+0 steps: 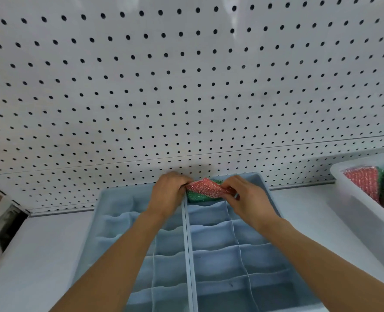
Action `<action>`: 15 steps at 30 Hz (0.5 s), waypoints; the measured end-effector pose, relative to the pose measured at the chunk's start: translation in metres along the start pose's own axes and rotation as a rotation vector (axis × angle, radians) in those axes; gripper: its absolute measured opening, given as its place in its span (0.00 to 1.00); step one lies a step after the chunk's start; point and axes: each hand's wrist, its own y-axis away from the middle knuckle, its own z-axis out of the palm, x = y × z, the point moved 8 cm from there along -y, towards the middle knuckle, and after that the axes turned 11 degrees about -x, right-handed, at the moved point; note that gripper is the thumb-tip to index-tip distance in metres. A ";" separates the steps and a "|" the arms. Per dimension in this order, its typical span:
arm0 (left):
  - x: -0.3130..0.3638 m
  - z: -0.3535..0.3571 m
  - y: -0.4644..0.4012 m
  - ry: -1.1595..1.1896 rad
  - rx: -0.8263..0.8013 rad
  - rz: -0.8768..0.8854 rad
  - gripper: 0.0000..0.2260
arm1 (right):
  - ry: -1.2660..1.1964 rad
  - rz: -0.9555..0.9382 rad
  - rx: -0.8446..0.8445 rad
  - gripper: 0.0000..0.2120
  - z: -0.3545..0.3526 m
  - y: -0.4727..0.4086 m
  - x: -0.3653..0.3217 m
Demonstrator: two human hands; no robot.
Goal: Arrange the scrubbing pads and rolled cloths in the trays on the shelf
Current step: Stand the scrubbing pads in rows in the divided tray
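Scrubbing pad, red (205, 187), held between both hands at the back edge of the shelf (40, 248), against the pegboard (186, 86). Left hand (169, 192): fingers curled over the pad's left end, knuckles up; it pinches that end. Right hand (245, 194): fingers curled, pinching the pad's right end; thumb side faces the pad. Hands near each other, separated only by the pad's width. Pad tilted, left end higher, lying over a green pad (200, 197) that sits in the rearmost compartment of the right-hand blue tray (263, 248). Left-hand blue tray (119, 224) touches it along the centre wall; its visible compartments hold nothing I can make out. Forearms cross both trays from the front edge. White bin (355, 206) at the shelf's right edge holds more red and green pads (366, 183), well apart from the hands.
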 end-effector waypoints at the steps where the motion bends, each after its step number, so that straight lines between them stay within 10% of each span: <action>1: -0.001 -0.001 0.000 0.029 -0.034 0.001 0.16 | 0.020 -0.012 -0.011 0.06 0.002 -0.003 0.000; 15: 0.011 0.000 0.015 0.126 -0.093 0.032 0.16 | 0.272 -0.133 -0.029 0.08 0.002 -0.020 -0.008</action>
